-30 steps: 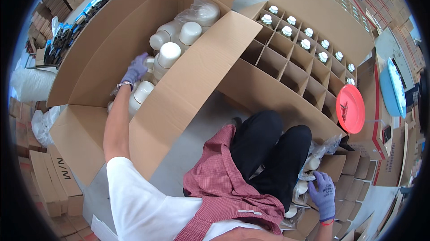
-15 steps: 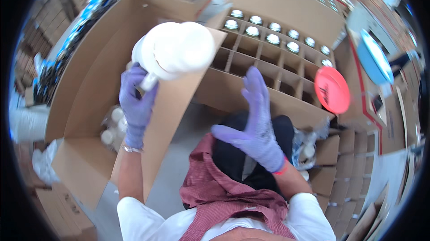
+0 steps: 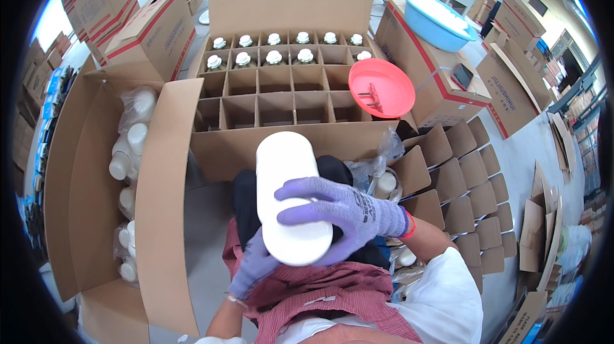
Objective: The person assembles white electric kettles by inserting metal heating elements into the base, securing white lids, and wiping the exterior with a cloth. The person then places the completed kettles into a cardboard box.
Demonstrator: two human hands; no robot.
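Note:
Above my lap are two smooth white plastic bottles point(image 3: 281, 158), lying close together with their rounded ends toward me. My right hand point(image 3: 348, 216), in a purple knit glove, is wrapped over the nearer white bottle point(image 3: 297, 241), two fingers lying across its upper side. From below and the left, my left hand point(image 3: 256, 264), gloved the same way, grips the bottles; its fingers are mostly hidden beneath them. Just ahead stands a carton with cardboard dividers point(image 3: 275, 91). Silver-capped bottles point(image 3: 274, 57) fill its far cells; several nearer cells are empty.
A red plastic dish point(image 3: 390, 81) holding small red pieces rests on the carton's right corner. At left, an open carton point(image 3: 169, 209) holds bagged white bottles point(image 3: 128, 152). Folded dividers point(image 3: 460, 184) lie at right. Beyond are a blue basin point(image 3: 435, 21) and a phone point(image 3: 462, 76) on a box.
The white bottles have come from above the left carton to over my lap. My right hand, open before, has closed on them. The view has turned to the right.

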